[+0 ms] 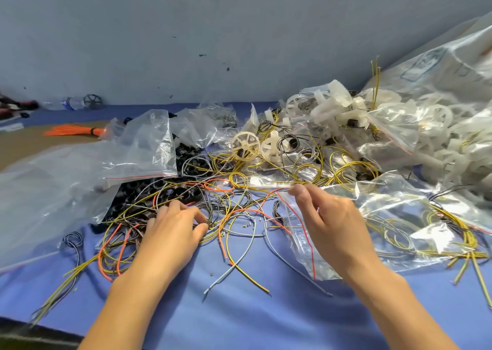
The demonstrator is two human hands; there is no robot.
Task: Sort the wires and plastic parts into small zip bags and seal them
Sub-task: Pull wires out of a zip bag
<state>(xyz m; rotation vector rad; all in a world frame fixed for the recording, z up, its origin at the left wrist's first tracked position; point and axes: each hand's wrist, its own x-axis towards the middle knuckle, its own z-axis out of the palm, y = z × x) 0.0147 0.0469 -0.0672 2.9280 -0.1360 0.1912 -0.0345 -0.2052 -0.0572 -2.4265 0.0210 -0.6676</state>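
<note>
A tangle of yellow, orange, grey and black wires (234, 211) lies on the blue cloth in the middle. My left hand (173, 230) reaches into it and pinches a small coil of dark wires between thumb and fingers. My right hand (327, 222) holds the red-striped mouth of a small clear zip bag (300, 246), thumb raised near a yellow wire. White plastic wheels (245, 144) and other white parts lie behind the wires.
A heap of white plastic parts in clear bags (399, 126) fills the right. Black plastic rings (159, 192) sit under a large clear bag (138, 147) at left. An orange wire bundle (74, 131) lies far left. A bag of yellow wires (426, 224) lies right.
</note>
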